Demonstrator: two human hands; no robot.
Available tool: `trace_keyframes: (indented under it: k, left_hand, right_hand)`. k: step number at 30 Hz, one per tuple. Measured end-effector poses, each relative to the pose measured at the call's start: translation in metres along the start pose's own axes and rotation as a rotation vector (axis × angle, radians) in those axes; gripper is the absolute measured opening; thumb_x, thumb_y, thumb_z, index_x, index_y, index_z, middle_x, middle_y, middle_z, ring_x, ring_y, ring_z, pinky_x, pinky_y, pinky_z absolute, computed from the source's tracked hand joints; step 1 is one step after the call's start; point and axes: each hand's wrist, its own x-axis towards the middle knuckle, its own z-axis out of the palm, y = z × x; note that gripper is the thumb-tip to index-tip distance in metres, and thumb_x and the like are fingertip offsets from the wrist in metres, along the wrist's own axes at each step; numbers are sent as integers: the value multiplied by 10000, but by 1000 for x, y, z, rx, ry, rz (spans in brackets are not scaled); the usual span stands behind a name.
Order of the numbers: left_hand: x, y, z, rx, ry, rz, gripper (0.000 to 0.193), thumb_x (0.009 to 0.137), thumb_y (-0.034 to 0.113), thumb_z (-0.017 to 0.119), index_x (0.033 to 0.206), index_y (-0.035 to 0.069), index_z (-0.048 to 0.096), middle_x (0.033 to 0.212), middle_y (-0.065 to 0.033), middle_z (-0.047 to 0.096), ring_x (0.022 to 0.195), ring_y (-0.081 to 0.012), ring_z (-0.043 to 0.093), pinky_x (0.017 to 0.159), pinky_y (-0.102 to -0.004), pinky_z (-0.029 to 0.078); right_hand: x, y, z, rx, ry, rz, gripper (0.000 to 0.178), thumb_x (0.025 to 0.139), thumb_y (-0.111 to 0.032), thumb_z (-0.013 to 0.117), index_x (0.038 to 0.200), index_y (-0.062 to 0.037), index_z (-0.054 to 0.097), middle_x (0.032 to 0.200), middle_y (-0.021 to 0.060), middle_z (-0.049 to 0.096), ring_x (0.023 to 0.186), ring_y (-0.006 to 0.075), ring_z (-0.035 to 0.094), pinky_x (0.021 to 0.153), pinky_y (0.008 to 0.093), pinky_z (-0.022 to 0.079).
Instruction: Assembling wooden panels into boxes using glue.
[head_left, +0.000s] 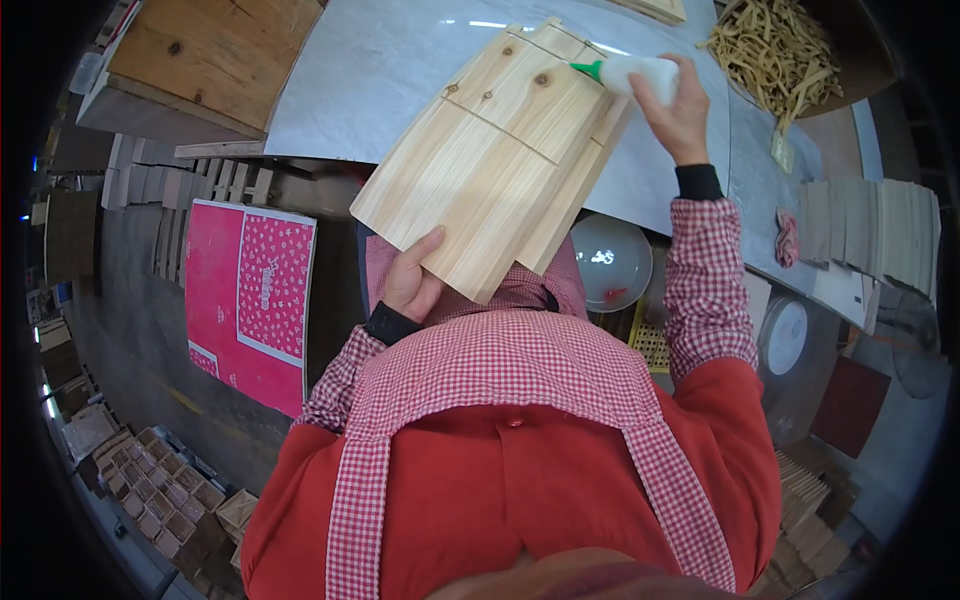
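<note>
Right grip (680, 112) curled round bottle (640, 76); green nozzle (590, 70) toward nine o'clock over far part of board (475, 165), contact unclear. Board's long axis seven to one o'clock, far end over table (360, 90), nearer right grip; left grip (413, 280) pinching seven-o'clock end.

Single head-worn fisheye here, left one of the pair, looking steeply down over the wearer's own checked apron (500, 355) and facing out toward the pale surface (345, 95) up top. It's pretty close in, so the wood panel (500, 150) looms big above centre, yet wide enough to catch floor (140, 280) off left, with edges bending toward blacked-out corners.
</note>
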Motion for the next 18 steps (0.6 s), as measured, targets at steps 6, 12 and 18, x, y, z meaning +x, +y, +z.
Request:
trace_keyframes:
  k: [6,12,18]
  left_hand:
    - [0,1,0,-23,-28,-1,596,868,55,614,1361,-22,288,1317,-182,443,1235,-301,446,1050,-422,385]
    - [2,1,3,-55,-71,-18,580,867,36,610,1353,-26,299,1308,-184,449,1230,-302,451,1045,-419,396]
    - [-1,0,4,-56,-60,-1,579,861,27,615,1347,-31,306,1297,-188,456,1221,-303,459,1042,-418,401]
  right_hand:
    - [-20,-32,-32,-68,42,122,401,763,-249,754,1027,-19,559,853,131,657,737,212,651,662,317,521]
    - [-46,-65,38,272,-3,309,437,751,-261,768,1027,-1,552,877,140,656,758,214,647,668,329,519]
    - [-45,-97,93,328,-21,150,472,727,-254,778,1041,-3,531,848,160,637,767,261,648,672,344,517]
